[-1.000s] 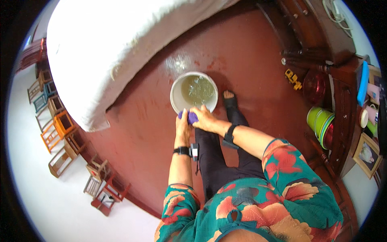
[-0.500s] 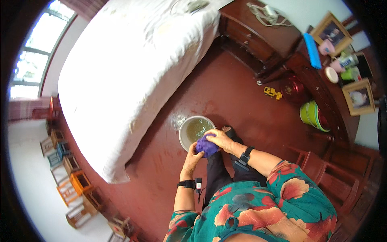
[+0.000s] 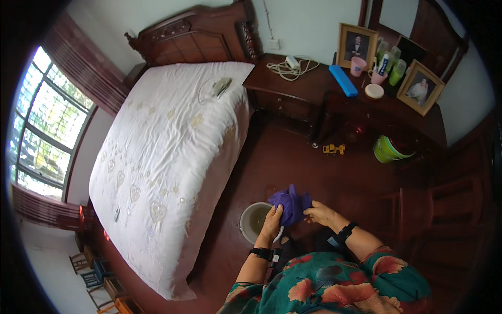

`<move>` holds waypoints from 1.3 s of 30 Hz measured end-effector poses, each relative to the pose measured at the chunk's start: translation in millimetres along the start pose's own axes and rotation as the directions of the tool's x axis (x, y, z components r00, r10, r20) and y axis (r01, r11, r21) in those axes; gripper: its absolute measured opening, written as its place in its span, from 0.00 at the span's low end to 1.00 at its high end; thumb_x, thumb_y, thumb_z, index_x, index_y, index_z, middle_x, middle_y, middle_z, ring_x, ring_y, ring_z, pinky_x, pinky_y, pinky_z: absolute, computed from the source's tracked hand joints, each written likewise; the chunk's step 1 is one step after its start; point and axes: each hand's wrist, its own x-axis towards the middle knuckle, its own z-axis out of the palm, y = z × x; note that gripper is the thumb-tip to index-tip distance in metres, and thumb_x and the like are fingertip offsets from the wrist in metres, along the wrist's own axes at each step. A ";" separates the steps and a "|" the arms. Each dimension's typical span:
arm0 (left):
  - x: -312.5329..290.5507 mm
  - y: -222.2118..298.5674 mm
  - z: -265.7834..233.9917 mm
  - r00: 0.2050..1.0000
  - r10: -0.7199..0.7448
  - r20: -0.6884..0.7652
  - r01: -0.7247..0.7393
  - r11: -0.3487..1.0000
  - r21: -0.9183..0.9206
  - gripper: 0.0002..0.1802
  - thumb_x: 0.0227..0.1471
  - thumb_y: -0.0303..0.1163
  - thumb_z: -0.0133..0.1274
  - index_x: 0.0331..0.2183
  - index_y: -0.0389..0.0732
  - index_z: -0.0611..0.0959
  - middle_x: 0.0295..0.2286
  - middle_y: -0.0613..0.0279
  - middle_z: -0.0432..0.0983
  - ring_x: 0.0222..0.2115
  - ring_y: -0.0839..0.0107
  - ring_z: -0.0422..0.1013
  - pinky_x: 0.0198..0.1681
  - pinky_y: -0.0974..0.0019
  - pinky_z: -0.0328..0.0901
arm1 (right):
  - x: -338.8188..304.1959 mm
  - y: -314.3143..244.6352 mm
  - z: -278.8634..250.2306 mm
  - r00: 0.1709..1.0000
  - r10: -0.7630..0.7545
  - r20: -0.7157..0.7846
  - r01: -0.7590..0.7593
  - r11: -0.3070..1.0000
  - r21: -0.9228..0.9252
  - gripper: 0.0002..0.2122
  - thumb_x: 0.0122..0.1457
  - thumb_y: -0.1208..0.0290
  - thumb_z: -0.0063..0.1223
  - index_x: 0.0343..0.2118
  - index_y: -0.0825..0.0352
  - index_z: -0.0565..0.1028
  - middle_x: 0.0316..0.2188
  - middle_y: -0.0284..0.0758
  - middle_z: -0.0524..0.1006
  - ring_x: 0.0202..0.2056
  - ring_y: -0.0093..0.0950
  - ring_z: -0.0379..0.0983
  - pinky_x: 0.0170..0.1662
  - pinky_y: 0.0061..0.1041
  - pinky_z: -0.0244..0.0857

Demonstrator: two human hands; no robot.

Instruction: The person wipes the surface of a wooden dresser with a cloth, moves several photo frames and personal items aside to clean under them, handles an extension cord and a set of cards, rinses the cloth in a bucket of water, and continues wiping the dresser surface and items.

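Observation:
A purple cloth [image 3: 291, 207], crumpled and partly opened out, is held between my two hands. My left hand [image 3: 271, 221] grips its left side, thumb on top. At the right edge of the cloth, my right hand [image 3: 320, 213] pinches it between thumb and fingers. Below and to the left, a pale bucket [image 3: 242, 224] of cloudy water stands on the floor, its right side partly hidden by my left hand and forearm. The cloth is above the floor, to the right of the bucket.
A bed with a white cover [image 3: 157, 172] fills the left. Beyond are a wooden nightstand [image 3: 282, 86] with a coiled cable [image 3: 293, 70] and a dresser with framed photos and cups. A yellow toy digger [image 3: 333, 149] and green bucket [image 3: 389, 150] sit by the dresser; a wooden chair [image 3: 418, 209] is at right.
My view has tilted up toward the headboard and dresser. The cloth has gone from a tight bundle to a looser, spread shape, and my hands have moved right of the bucket.

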 end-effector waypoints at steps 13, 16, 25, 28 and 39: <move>122.4 -37.3 179.9 0.868 -0.374 0.327 0.387 0.922 0.029 0.35 0.61 0.55 0.41 0.57 0.36 0.65 0.54 0.53 0.66 0.54 0.60 0.64 0.58 0.55 0.60 | -117.0 -63.7 -137.0 0.850 -0.526 0.035 0.527 0.850 -0.022 0.15 0.51 0.84 0.46 0.43 0.70 0.75 0.33 0.31 0.77 0.32 0.22 0.72 0.39 0.24 0.68; 142.0 -66.3 230.1 0.900 -0.400 0.173 0.344 0.895 0.282 0.26 0.62 0.42 0.48 0.53 0.34 0.69 0.49 0.53 0.70 0.49 0.62 0.68 0.56 0.55 0.63 | -149.5 -48.5 -192.1 0.866 -0.468 -0.177 0.492 0.860 0.132 0.14 0.51 0.83 0.46 0.42 0.69 0.75 0.32 0.31 0.76 0.31 0.22 0.72 0.36 0.24 0.69; 166.6 -104.1 413.3 0.799 -0.362 0.480 0.248 0.926 0.286 0.30 0.63 0.46 0.44 0.59 0.39 0.62 0.54 0.54 0.66 0.53 0.59 0.65 0.58 0.52 0.59 | -209.5 -16.6 -314.7 0.670 -0.121 -0.733 0.436 0.862 0.257 0.24 0.62 0.56 0.47 0.59 0.59 0.60 0.44 0.29 0.69 0.41 0.23 0.70 0.38 0.25 0.70; 179.7 -121.9 448.4 0.724 -0.445 0.527 0.222 0.874 0.433 0.31 0.63 0.51 0.41 0.57 0.38 0.65 0.53 0.54 0.67 0.52 0.62 0.66 0.56 0.57 0.62 | -224.2 -40.6 -328.4 0.787 -0.267 -0.557 0.582 0.623 0.524 0.28 0.63 0.46 0.44 0.60 0.58 0.60 0.49 0.32 0.70 0.44 0.27 0.71 0.46 0.31 0.69; 272.5 -158.9 552.0 0.478 -0.655 0.585 0.323 0.751 0.577 0.27 0.64 0.41 0.42 0.57 0.34 0.65 0.52 0.57 0.68 0.52 0.67 0.65 0.57 0.63 0.59 | -241.4 -140.6 -424.5 0.249 -0.420 -0.873 0.940 0.321 0.114 0.13 0.60 0.68 0.49 0.46 0.66 0.74 0.43 0.35 0.76 0.44 0.28 0.73 0.50 0.32 0.68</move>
